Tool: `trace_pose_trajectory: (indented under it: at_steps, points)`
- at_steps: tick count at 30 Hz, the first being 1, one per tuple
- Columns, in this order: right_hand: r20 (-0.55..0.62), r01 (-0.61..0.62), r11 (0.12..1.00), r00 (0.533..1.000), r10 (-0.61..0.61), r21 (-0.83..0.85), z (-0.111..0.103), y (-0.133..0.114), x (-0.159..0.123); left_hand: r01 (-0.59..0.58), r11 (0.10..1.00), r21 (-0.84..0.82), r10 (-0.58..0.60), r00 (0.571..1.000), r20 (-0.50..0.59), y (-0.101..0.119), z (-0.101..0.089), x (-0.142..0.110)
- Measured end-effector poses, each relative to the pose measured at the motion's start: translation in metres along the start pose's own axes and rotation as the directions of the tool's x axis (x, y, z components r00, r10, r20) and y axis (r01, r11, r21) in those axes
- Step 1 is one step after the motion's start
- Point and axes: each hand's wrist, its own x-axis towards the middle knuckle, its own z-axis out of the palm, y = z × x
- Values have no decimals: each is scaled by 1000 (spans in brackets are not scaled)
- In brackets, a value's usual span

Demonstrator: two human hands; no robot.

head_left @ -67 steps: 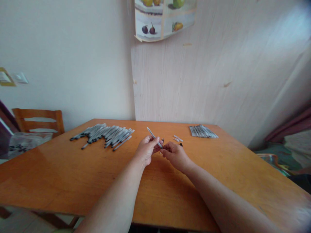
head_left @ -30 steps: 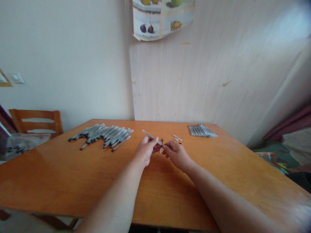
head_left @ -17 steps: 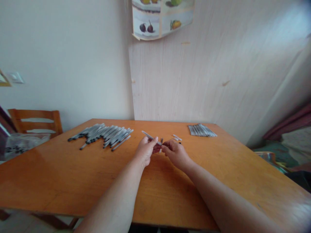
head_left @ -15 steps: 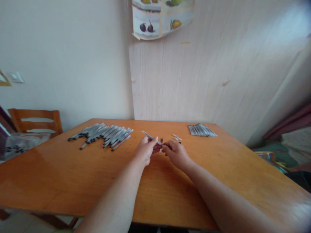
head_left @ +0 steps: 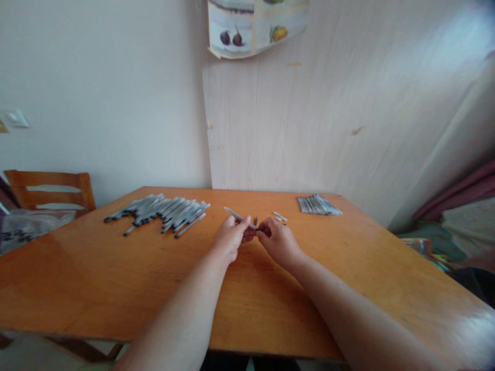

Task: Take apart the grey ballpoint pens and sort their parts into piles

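A slim grey-white pen (head_left: 235, 215) slants across my left hand (head_left: 231, 237), pinched between thumb and fingers. Its dark lower end points at my right hand (head_left: 279, 239), whose thumb and index finger are closed on that end. Whether a separate cap is between those fingertips is hidden. Just behind my hands lie a few small pieces: clear caps (head_left: 280, 216) and a short dark-ended piece (head_left: 256, 220), partly covered by my fingers.
A large spread of pens with black ends (head_left: 170, 211) lies on the left of the wooden table (head_left: 96, 278). A neater row of pens (head_left: 319, 205) lies at the back right. A wooden chair (head_left: 50, 179) and a plastic bag (head_left: 34, 224) stand beyond the left edge.
My right fingers have curled more closely round the pen's dark end, and the hand has shifted slightly. The whole view has moved a little; the left hand still holds the pen.
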Motion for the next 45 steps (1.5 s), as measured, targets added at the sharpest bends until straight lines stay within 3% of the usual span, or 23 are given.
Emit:
trace_pose_trajectory:
  at_steps: [7,24,45]
  points:
    - [63,43,997,997,-39,-62,-3,-1,-1,-2,1000,5,2,1000,0,-1,-2,2]
    - [16,-7,989,1000,9,-149,-6,-5,-2,7,1000,17,-7,1000,-13,-2,-1,2]
    - [25,7,989,1000,-3,-148,-11,2,2,38,983,-180,-49,997,-61,1,-7,8]
